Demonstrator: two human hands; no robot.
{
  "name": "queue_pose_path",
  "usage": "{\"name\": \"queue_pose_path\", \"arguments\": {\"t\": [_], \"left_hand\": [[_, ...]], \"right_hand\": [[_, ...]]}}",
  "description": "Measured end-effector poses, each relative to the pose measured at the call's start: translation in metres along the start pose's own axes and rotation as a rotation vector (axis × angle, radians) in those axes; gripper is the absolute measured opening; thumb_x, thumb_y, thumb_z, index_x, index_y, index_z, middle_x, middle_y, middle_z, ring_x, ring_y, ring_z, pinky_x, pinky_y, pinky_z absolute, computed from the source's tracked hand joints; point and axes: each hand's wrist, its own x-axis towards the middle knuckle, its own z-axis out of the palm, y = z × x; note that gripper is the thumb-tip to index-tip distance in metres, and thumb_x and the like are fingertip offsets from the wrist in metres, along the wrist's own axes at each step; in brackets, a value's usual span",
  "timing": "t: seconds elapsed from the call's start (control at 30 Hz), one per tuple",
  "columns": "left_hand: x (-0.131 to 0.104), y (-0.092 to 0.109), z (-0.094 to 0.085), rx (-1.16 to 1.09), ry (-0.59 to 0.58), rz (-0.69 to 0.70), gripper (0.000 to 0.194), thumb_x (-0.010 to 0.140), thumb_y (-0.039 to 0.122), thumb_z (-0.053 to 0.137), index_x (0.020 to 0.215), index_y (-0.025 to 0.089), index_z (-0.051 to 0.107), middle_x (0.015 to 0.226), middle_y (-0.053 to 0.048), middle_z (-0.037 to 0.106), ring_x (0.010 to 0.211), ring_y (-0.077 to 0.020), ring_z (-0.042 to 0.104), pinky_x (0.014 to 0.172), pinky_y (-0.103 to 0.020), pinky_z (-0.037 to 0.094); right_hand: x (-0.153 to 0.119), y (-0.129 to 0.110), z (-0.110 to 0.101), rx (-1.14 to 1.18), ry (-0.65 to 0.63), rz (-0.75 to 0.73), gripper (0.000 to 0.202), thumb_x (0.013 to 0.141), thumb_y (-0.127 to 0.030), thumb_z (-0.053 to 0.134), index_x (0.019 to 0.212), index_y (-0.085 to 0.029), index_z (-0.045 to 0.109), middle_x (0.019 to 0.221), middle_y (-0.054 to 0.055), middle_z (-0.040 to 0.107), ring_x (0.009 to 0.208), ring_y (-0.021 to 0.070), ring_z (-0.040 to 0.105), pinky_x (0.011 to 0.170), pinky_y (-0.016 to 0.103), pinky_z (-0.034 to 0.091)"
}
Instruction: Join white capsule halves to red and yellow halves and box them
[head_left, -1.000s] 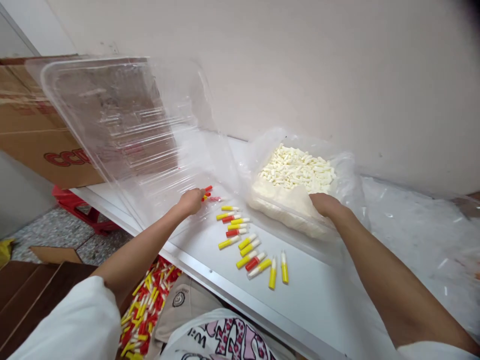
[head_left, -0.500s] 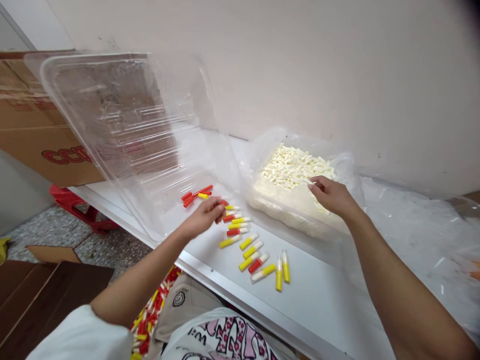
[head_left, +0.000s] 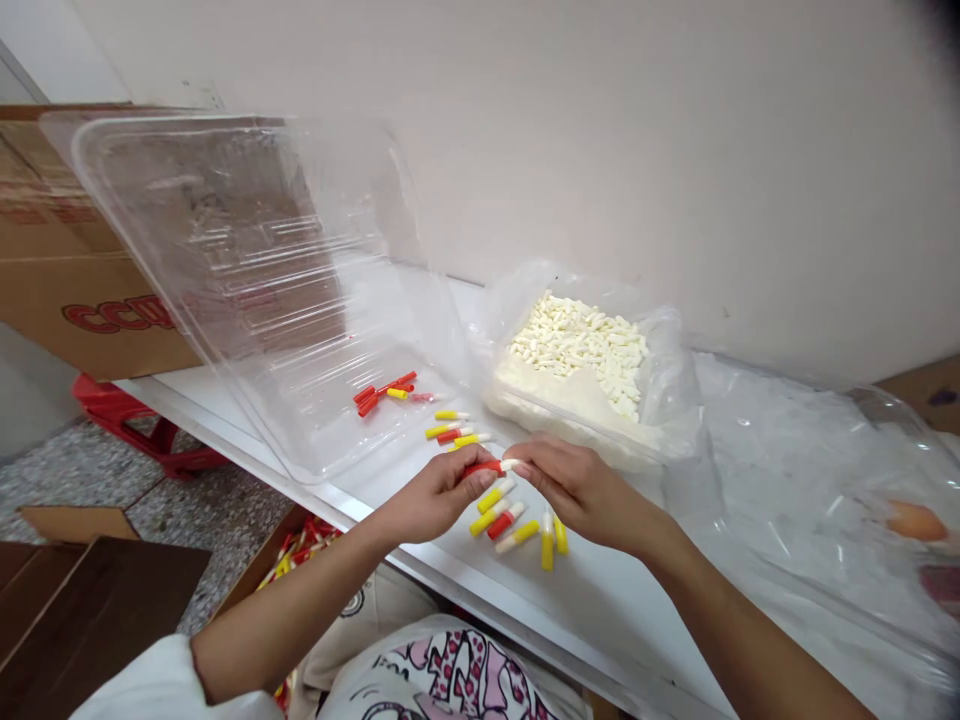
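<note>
Over the white table [head_left: 600,610], my left hand [head_left: 444,492] grips a red tube [head_left: 486,467]. My right hand [head_left: 574,487] pinches a small white piece [head_left: 511,465] whose end meets the tube's right end. Beneath and around my hands lie several small tubes with yellow or red bodies and white ends, such as a yellow one [head_left: 547,545] and a red one [head_left: 504,522]. Behind my right hand, a plastic-lined container holds a heap of white pieces [head_left: 581,345]. Loose red tubes [head_left: 366,400] and a yellow piece [head_left: 397,393] lie farther left.
A large clear plastic tray [head_left: 285,300] leans upright at the left, before a cardboard box [head_left: 97,310]. A red stool [head_left: 157,440] stands on the floor. Below the table edge is a box of red, yellow and white pieces [head_left: 307,540]. Clear plastic [head_left: 795,470] covers the right side.
My right hand has moved left and toward me from the heap, bringing a white piece. My left hand has come right with a red tube. Both hands now meet over the row of tubes.
</note>
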Motion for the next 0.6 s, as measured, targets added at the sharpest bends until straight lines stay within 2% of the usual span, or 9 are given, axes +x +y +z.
{"name": "queue_pose_path", "arguments": {"t": [0.2,0.27,0.37,0.47,0.6], "left_hand": [[0.002,-0.003,0.001,-0.197,0.287,0.085,0.032,0.073,0.044,0.067,0.08,0.016,0.054,0.061,0.006,0.042,0.051,-0.0051,0.034,0.048,-0.019,0.029],[0.001,-0.002,0.002,-0.152,0.258,0.134,0.03,0.077,0.044,0.063,0.078,0.016,0.052,0.07,0.003,0.047,0.057,-0.0067,0.042,0.052,-0.02,0.037],[-0.003,0.002,0.005,-0.045,0.096,0.109,0.027,0.086,0.045,0.05,0.083,0.018,0.048,0.081,-0.001,0.052,0.064,-0.0094,0.049,0.057,-0.023,0.043],[-0.008,0.007,0.006,0.227,0.027,0.1,0.026,0.089,0.042,0.043,0.082,0.018,0.047,0.072,0.002,0.049,0.061,-0.0099,0.045,0.057,-0.023,0.04],[-0.012,0.013,0.002,0.536,-0.019,0.188,0.027,0.091,0.038,0.038,0.077,0.018,0.049,0.073,0.0,0.051,0.068,-0.0123,0.046,0.064,-0.025,0.038]], "right_hand": [[-0.007,-0.009,0.001,-0.019,0.017,0.039,0.025,0.095,-0.027,0.036,0.105,-0.021,0.057,0.088,0.005,0.061,0.08,0.0151,0.056,0.073,0.029,0.047],[-0.008,-0.012,0.0,-0.032,0.058,0.057,0.025,0.095,-0.028,0.036,0.104,-0.02,0.058,0.088,0.006,0.062,0.08,0.0156,0.056,0.072,0.029,0.047],[-0.006,-0.018,-0.002,-0.039,0.103,0.02,0.025,0.094,-0.027,0.037,0.108,-0.022,0.057,0.092,0.006,0.063,0.084,0.0162,0.057,0.074,0.03,0.047],[-0.005,-0.022,-0.005,-0.03,0.127,-0.022,0.026,0.094,-0.025,0.038,0.113,-0.023,0.055,0.096,0.006,0.063,0.087,0.0159,0.057,0.076,0.03,0.047],[-0.006,-0.024,-0.007,-0.015,0.095,-0.043,0.026,0.094,-0.026,0.038,0.114,-0.024,0.054,0.094,0.006,0.062,0.086,0.0165,0.057,0.075,0.03,0.048]]}}
